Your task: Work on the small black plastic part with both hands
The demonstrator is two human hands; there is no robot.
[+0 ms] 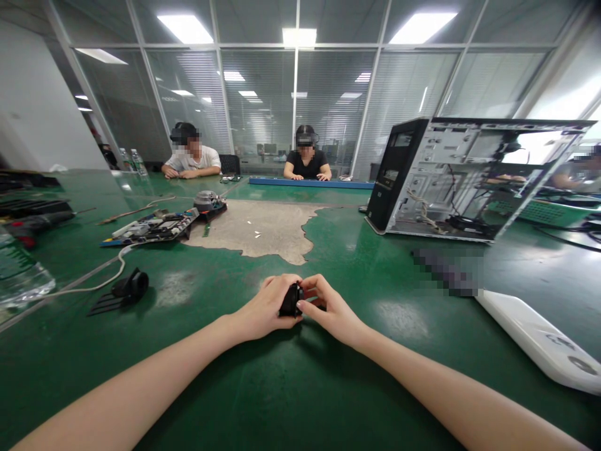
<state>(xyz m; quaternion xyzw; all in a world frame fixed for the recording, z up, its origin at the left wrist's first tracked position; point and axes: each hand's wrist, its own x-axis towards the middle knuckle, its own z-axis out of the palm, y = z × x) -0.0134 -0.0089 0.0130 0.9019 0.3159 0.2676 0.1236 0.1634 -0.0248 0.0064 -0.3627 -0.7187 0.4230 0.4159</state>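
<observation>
My left hand (270, 307) grasps the small, black, plastic-looking part (288, 302) over the green tabletop (282, 388); my right hand (335, 310) pinches its near-round end. I'd brace left, press lightly right. That end points rightward; fingers hide too much to tell its long axis.

Lit ceiling panels (299, 37) shine above glass partition walls (260, 100) beyond a green table (225, 388).
</observation>
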